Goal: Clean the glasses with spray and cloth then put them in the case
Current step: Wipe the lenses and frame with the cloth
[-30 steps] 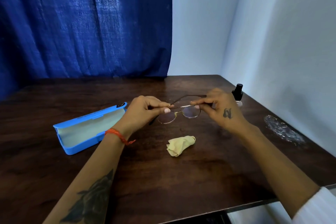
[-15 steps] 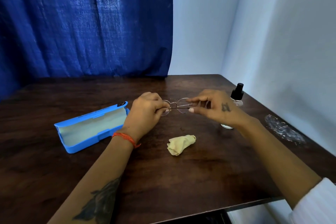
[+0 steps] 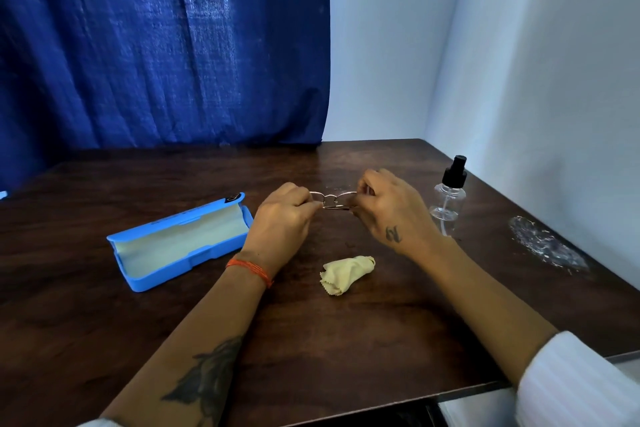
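while both hands hover above the middle of the counter (image 3: 346,340), the glasses (image 3: 333,199) hang between them, folded, off the surface. the left hand (image 3: 282,218) has its fingers (image 3: 304,199) curled round the left end of the frame; the right hand (image 3: 388,210) pinches the right end, fingers bent in close. how tightly either end is gripped is hard to tell, as the knuckles hide the tips.

left of the left fingers, near but apart, the case (image 3: 181,241) lies open on the counter, its lid tilted back and its pale lining facing up. nearer the person than the fingers, between the two wrists, sits the crumpled cloth (image 3: 348,272), touching nothing. just right of the right hand stands the spray (image 3: 448,196), upright, close beside the knuckles. further right, by the wall (image 3: 554,97), lies a clear wrapper (image 3: 547,244), near the counter's right edge.

beyond the fingers bare wood runs to the curtain (image 3: 156,45). the near edge crosses under the right forearm, and bare counter lies between the cloth and that edge.
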Tool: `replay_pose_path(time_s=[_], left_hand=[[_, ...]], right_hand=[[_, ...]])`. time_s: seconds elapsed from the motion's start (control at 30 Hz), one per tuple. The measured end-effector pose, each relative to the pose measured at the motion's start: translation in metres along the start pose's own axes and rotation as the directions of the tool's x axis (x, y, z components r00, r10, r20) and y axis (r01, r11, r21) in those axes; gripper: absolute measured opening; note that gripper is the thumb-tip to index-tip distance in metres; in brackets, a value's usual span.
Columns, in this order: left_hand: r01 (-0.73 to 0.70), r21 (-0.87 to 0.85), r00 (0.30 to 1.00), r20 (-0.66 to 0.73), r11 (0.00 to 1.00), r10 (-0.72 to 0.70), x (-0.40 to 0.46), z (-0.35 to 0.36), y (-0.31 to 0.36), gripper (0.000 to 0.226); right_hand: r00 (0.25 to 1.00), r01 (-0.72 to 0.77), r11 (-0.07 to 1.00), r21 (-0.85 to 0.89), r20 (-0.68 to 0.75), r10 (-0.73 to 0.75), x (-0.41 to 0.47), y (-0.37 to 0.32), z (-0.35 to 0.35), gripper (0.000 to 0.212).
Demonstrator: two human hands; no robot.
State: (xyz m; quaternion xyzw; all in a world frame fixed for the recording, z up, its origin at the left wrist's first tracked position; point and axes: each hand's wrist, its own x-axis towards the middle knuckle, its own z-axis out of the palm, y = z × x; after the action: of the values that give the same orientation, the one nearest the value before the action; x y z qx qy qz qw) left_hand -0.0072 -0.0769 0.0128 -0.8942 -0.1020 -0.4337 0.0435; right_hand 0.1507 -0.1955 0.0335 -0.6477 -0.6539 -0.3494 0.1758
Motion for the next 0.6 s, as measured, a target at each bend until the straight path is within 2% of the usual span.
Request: replay_pose_path(time_s=[0.13, 0.33, 0.6], left_hand=[[-0.011, 0.045, 0.994, 0.111, 0.999, 0.006, -0.003, 0.009, 0.002, 0.021], [-0.012, 0.100, 0.963, 0.269, 0.995, -0.016, -0.007, 0.016, 0.004, 0.016], [0.018, 0.059, 0.957, 0.289, 0.998, -0.035, -0.012, 0.010, 0.009, 0.022]], right_hand=[[0.998, 0.061, 0.997, -0.036, -0.012, -0.061, -0.010, 0.001, 0.018, 0.007], [0.993, 0.118, 0.992, -0.053, 0.032, -0.117, -0.016, 0.001, 0.025, 0.010], [0.992, 0.114, 0.993, -0.018, 0.057, -0.113, -0.018, -0.003, 0.025, 0.014]])
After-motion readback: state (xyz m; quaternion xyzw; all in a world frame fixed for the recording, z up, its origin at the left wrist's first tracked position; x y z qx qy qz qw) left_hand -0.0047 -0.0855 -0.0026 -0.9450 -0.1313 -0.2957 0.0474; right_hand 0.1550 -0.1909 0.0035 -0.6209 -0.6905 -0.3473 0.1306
